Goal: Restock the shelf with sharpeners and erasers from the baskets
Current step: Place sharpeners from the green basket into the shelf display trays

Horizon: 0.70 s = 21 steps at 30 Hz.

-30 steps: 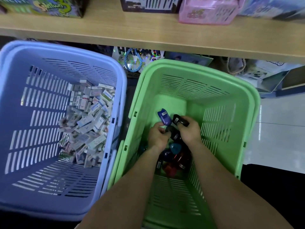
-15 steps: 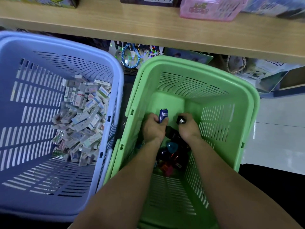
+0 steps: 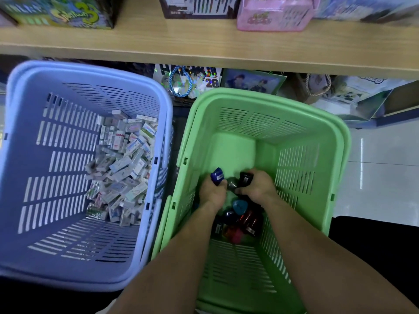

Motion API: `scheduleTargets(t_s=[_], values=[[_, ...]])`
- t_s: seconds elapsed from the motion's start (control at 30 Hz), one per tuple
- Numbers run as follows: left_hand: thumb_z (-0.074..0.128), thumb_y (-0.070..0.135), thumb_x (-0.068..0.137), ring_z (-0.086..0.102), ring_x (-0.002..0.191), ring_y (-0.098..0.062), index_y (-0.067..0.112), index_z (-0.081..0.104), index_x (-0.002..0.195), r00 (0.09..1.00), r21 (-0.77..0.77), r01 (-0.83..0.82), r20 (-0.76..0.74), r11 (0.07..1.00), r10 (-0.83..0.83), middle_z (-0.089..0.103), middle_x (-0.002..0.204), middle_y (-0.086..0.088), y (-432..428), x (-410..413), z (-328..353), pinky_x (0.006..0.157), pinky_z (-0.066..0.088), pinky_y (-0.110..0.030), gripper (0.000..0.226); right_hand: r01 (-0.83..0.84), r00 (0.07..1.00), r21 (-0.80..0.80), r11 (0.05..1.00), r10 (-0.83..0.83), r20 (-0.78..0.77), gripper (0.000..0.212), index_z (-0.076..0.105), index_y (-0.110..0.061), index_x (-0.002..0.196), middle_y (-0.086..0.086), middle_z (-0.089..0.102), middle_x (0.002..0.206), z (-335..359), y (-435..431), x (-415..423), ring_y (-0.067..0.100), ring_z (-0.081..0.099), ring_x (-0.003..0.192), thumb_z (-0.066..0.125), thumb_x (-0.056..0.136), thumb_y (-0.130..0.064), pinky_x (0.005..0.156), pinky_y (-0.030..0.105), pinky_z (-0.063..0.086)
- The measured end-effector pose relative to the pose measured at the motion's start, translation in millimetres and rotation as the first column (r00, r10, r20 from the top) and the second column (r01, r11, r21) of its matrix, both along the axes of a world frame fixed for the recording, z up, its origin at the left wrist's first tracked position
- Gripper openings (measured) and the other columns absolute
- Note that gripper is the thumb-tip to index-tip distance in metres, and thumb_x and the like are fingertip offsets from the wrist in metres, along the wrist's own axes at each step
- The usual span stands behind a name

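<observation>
Both my hands are down inside the green basket. My left hand grips a dark blue sharpener that sticks up above its fingers. My right hand holds black sharpeners, with a dark round one just left of it. Below the hands lies a small heap of sharpeners in teal, blue, red and pink. The blue basket on the left holds a pile of boxed erasers.
A wooden shelf runs across the top, bearing a pink box, a dark pen box and a colourful game box. Bags and cards stand under it. Pale floor tiles lie to the right.
Both hands stayed in the green basket, gathering sharpeners. The left hand took hold of the blue sharpener and turned it upright; the right hand closed round the black ones.
</observation>
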<state>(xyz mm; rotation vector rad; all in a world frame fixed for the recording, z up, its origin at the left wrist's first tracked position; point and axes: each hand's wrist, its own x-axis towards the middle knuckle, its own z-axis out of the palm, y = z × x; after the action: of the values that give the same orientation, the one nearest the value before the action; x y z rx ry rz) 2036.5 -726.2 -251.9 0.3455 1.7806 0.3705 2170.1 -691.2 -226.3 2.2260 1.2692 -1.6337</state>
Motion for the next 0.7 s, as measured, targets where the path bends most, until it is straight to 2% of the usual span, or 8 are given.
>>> scheduleTargets(t_s=[0.1, 0.2, 0.27, 0.43, 0.5, 0.57, 0.7], values=[[0.064, 0.012, 0.097, 0.064, 0.105, -0.026, 0.024, 0.058, 0.104, 0.997, -0.002, -0.024, 0.070, 1.000, 0.024, 0.065, 0.104, -0.002, 7, 0, 4, 0.103, 0.052, -0.049, 0.015, 0.052, 0.999, 0.009, 0.999, -0.052, -0.009, 0.061, 0.064, -0.011, 0.123, 0.003, 0.070, 0.106, -2, 0, -1, 0.019, 0.062, 0.094, 0.092, 0.069, -0.012, 0.079, 0.026, 0.047], [0.059, 0.009, 0.099, 0.062, 0.108, -0.025, 0.030, 0.055, 0.100, 0.992, 0.044, -0.063, 0.113, 0.997, 0.058, 0.063, 0.105, 0.000, 16, 0, 9, 0.106, 0.049, -0.049, 0.021, 0.109, 0.991, 0.040, 0.993, -0.106, -0.087, 0.039, 0.065, -0.015, 0.098, -0.004, 0.068, 0.089, -1, 1, -1, 0.018, 0.064, 0.087, 0.091, 0.069, -0.008, 0.064, 0.022, 0.044], [0.057, 0.009, 0.099, 0.062, 0.110, -0.026, 0.034, 0.055, 0.102, 0.987, 0.083, -0.102, 0.131, 0.991, 0.090, 0.064, 0.108, 0.001, 21, 0, 11, 0.107, 0.048, -0.049, 0.025, 0.156, 0.979, 0.049, 0.986, -0.148, -0.142, 0.034, 0.064, -0.017, 0.089, -0.004, 0.068, 0.084, 0, 2, -2, 0.015, 0.063, 0.079, 0.090, 0.070, -0.006, 0.061, 0.022, 0.045], [0.055, 0.033, 0.104, 0.065, 0.107, -0.021, 0.031, 0.059, 0.106, 0.966, 0.134, -0.165, 0.223, 0.977, 0.132, 0.067, 0.116, -0.005, 30, 1, 19, 0.103, 0.052, -0.043, 0.005, 0.348, 0.914, 0.065, 0.935, -0.323, -0.247, 0.033, 0.068, -0.010, 0.097, 0.001, 0.073, 0.088, 0, 4, -3, 0.014, 0.067, 0.078, 0.088, 0.072, -0.006, 0.063, 0.021, 0.047], [0.050, 0.039, 0.105, 0.066, 0.101, -0.021, 0.024, 0.059, 0.109, 0.951, 0.108, -0.203, 0.257, 0.973, 0.170, 0.067, 0.114, -0.008, 30, 1, 19, 0.097, 0.057, -0.041, 0.018, 0.406, 0.882, 0.063, 0.912, -0.373, -0.288, 0.031, 0.069, -0.011, 0.098, 0.002, 0.074, 0.090, 1, 6, -2, 0.012, 0.068, 0.078, 0.088, 0.074, -0.007, 0.064, 0.018, 0.048], [0.048, 0.040, 0.106, 0.067, 0.095, -0.025, 0.023, 0.059, 0.114, 0.950, 0.072, -0.208, 0.252, 0.975, 0.184, 0.068, 0.109, -0.008, 29, 1, 21, 0.093, 0.059, -0.044, 0.023, 0.450, 0.848, 0.046, 0.892, -0.411, -0.335, 0.030, 0.069, -0.013, 0.100, 0.000, 0.075, 0.092, 2, 9, -2, 0.010, 0.069, 0.078, 0.086, 0.076, -0.008, 0.066, 0.019, 0.048], [0.054, 0.036, 0.104, 0.069, 0.102, -0.028, 0.020, 0.060, 0.115, 0.940, 0.073, -0.239, 0.268, 0.968, 0.212, 0.068, 0.113, -0.009, 26, -1, 21, 0.089, 0.061, -0.047, 0.020, 0.456, 0.822, 0.005, 0.890, -0.419, -0.385, 0.022, 0.068, -0.013, 0.106, 0.002, 0.074, 0.094, 2, 13, -2, 0.018, 0.069, 0.088, 0.076, 0.086, -0.009, 0.075, 0.029, 0.051]])
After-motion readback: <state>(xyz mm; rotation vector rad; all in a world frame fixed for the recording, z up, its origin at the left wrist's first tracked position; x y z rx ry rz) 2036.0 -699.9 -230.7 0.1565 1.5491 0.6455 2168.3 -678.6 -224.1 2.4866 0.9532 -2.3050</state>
